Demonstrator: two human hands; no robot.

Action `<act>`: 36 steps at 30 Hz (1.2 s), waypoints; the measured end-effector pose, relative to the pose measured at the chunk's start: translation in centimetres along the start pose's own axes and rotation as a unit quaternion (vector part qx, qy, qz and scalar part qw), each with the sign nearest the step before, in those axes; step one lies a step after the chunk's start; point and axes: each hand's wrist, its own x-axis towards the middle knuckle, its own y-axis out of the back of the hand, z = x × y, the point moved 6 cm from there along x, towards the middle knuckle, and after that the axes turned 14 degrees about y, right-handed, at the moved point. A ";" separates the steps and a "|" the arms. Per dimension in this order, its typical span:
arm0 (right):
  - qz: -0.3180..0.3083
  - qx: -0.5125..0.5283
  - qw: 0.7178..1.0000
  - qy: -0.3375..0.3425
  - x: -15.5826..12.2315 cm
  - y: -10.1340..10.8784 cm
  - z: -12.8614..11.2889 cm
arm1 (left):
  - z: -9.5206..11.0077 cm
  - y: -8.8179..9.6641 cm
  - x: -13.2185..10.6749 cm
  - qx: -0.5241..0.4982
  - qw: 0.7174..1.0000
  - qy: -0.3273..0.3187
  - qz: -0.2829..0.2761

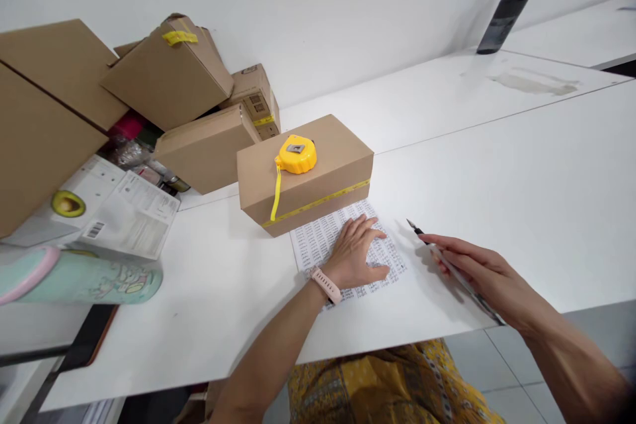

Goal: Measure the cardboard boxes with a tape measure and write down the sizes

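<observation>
Right hand [489,275] is pinching a slim pen with a pale barrel, black grip, metallic nib and dark rear end [467,287]. Pen is hovering over the white flat tabletop [497,192] (shadow showing below), just right of the white paper sheet filled with columns of dark writing [313,245]. Nib is pointing up-left in view, away from the wearer; long axis is running diagonally, rear end trailing down-right under the hand. Left hand [350,252] is resting on the sheet, fingers spread, gripping nothing. Brown rectangular cardboard box [342,146] is sitting at the sheet's far edge.
</observation>
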 end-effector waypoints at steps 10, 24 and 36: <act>0.125 0.181 0.971 0.088 -1.2 -0.7 -0.9 | 0.3 -0.3 -0.1 0.032 0.999 0.003 -0.001; 0.014 -0.020 0.997 0.071 -0.6 -3.9 -2.3 | 0.4 -0.3 -0.2 0.034 0.999 0.003 0.004; -0.014 -0.062 0.992 0.111 -0.6 -4.9 -1.7 | 0.2 -0.4 -0.2 0.022 1.000 -0.008 0.011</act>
